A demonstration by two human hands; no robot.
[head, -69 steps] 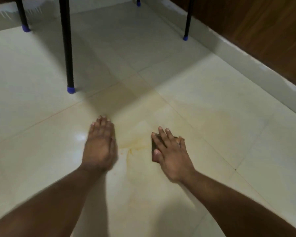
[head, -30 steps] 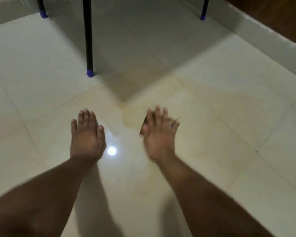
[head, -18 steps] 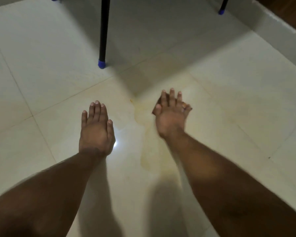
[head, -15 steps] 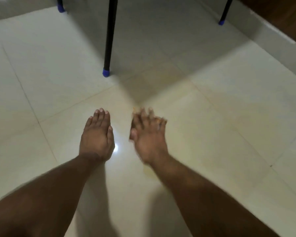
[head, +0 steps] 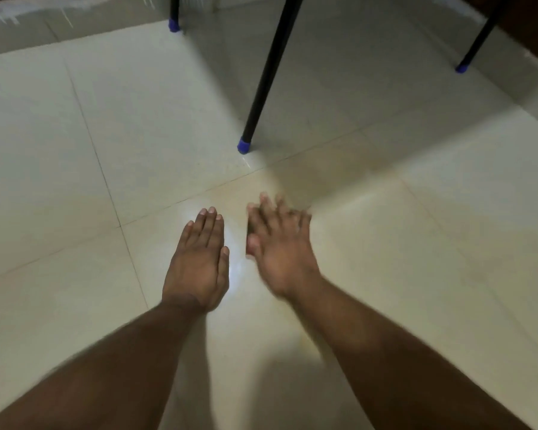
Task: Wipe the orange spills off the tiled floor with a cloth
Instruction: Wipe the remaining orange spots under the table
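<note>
Mid-wipe: right hand point(head: 280, 243), blurred, fingers spread, presses a dark cloth point(head: 248, 234) flat on the tiled floor point(head: 416, 243), just beside the left hand point(head: 199, 259), which lies flat, bracing. Faint orange film point(head: 330, 178) beyond the right hand; next stroke should go there.

Floor tiles point(head: 448, 243): no text, numbers or marks legible.
Furniture legs point(head: 271, 72): no label or brand legible; blue end caps point(head: 244, 145) unmarked.
Skirting point(head: 19, 13): pale streaks only, no characters.
Hands and forearms: no writing visible.
</note>
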